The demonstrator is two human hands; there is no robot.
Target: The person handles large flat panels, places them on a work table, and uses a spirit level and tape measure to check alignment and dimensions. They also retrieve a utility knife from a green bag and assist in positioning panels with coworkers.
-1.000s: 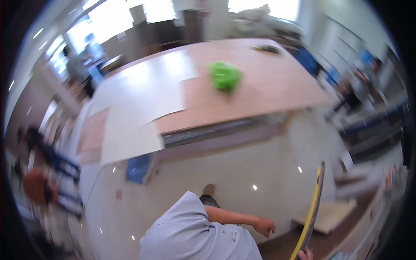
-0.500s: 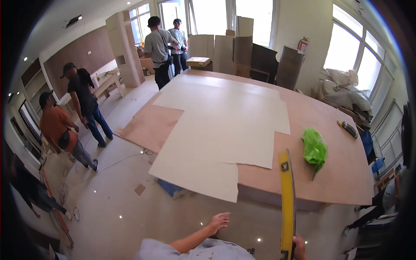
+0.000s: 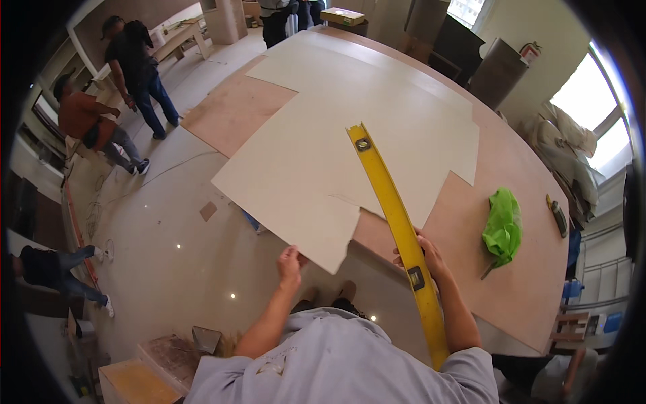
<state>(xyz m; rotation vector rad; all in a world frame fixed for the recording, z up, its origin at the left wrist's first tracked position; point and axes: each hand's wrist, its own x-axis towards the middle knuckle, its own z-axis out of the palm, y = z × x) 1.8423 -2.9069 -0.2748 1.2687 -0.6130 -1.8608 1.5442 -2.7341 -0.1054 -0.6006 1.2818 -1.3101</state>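
The pale sheet (image 3: 303, 168) is already spread over the bench (image 3: 464, 269), its outline stepped, with a notch in the near edge. Its near flap reaches out past the bench over the floor (image 3: 195, 283), so that part is not lying on the top. Faint thin marks show beside the notch; whether they are drawn or torn, I cannot tell. The yellow level (image 3: 392, 212) is in hand rather than set down, so by the look of it nothing has been done along its edge yet.

The level slants over the sheet and the bench's near edge, its long axis running from beside the right forearm away from the person, the far end leaning left and pointing toward the far side of the bench. Whether that end touches the sheet is unclear. The sheet's flap points back at the person, its corner just left of the level.

The left hand (image 3: 289, 267) is narrow, pinching the flap's edge; the right hand (image 3: 434, 259) is wrapped round the level, fingertips showing on its left side. A green bag (image 3: 503, 225) lies to the right on the bench
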